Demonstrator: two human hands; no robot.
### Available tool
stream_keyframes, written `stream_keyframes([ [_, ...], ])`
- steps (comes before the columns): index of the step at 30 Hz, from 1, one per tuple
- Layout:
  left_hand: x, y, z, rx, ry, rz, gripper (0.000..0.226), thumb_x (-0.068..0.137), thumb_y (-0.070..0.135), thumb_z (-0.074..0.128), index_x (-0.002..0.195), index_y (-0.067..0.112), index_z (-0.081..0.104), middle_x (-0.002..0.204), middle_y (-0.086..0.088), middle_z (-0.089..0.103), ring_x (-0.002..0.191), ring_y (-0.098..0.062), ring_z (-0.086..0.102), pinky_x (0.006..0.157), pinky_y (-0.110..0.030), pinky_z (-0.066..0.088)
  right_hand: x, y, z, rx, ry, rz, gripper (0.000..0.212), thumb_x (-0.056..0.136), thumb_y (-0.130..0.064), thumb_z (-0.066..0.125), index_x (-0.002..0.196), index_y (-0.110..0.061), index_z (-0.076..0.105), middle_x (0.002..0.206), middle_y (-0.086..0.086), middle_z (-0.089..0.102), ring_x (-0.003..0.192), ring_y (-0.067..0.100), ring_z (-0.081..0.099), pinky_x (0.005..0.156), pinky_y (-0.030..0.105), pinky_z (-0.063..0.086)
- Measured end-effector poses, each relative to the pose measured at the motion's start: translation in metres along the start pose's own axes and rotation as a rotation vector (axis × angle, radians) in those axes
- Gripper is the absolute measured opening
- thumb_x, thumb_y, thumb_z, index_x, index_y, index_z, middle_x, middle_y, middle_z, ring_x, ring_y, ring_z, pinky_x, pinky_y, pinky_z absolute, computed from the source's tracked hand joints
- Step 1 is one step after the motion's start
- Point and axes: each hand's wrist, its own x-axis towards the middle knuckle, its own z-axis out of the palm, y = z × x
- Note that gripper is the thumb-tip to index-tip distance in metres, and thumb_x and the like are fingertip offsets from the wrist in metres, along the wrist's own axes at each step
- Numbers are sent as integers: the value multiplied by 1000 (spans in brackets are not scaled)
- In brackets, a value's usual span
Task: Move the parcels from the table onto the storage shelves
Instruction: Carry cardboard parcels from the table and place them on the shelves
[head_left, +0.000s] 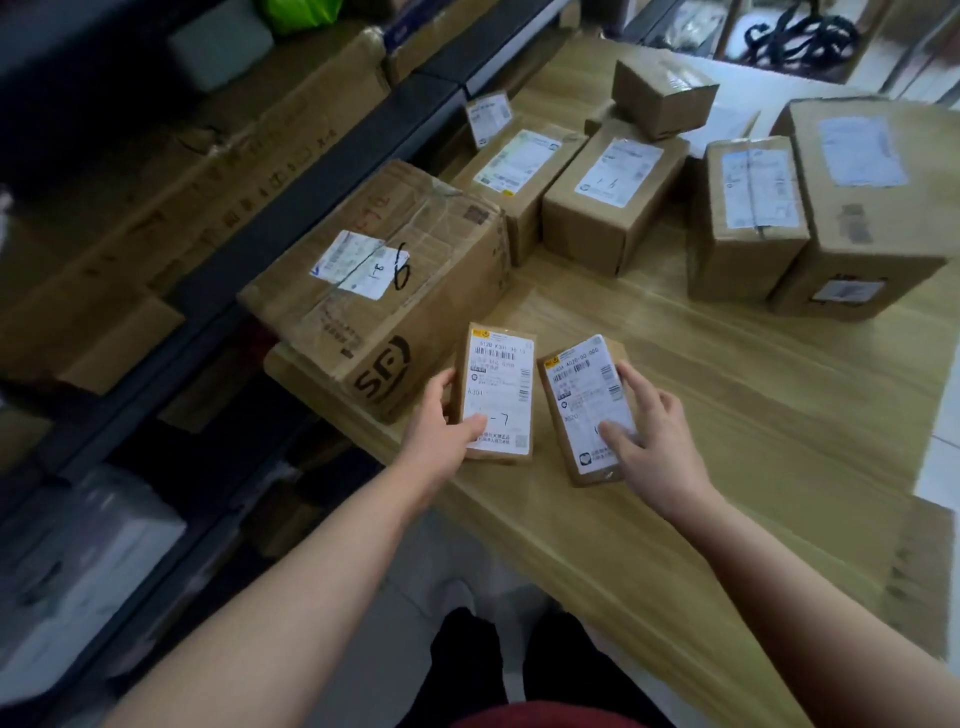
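- Left hand grips the left flat parcel, thumb on the label and fingers round its outer edge.
- Right hand holds the right flat parcel the same way.
- Both parcels sit just beside each other near the front of the surface. Lifted or resting: cannot tell.
- Risk: each thin parcel is held one-handed, so either may slip or twist on the swing to the storage shelves.
- Risk: the large taped box just behind sits at the surface's edge; a knock from the left arm could shove it off.
- Further parcels wait behind, not yet shelved.
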Motion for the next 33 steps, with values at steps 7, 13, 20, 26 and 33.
stream_keyframes([
  [7,-66,-40,-58,-164,160,-17,70,89,6,65,144,35,34,130,-1,59,113,-20,61,96,-44,52,-31,-40,36,184,-143,-130,62,89,-14,60,142,-34,35,133,3,48,124,17,45,102,41,41],
  [13,-149,-99,-133,-310,407,-57,69,90,8,64,145,36,33,122,9,60,102,-5,62,82,-25,54,-85,-74,104,126,-443,-186,66,89,-20,62,139,-48,30,127,4,52,113,20,54,95,49,48],
  [20,-289,-199,-207,-521,747,-189,65,91,9,63,145,31,36,117,7,62,105,-15,63,95,-33,48,-198,-136,209,64,-687,-384,70,88,-18,63,142,-44,29,131,3,49,103,16,61,86,44,55],
  [26,-415,-294,-243,-611,944,-310,62,90,11,65,143,28,38,119,-3,64,102,-18,64,91,-34,51,-328,-161,282,9,-895,-503,68,87,-18,64,142,-40,31,129,3,49,106,16,58,92,45,52],
  [33,-569,-374,-269,-777,1268,-359,61,90,8,63,142,26,37,120,-4,66,100,-20,67,83,-33,53,-475,-204,362,-42,-1166,-684,67,87,-17,64,141,-40,32,132,2,51,110,19,58,95,45,50],
])
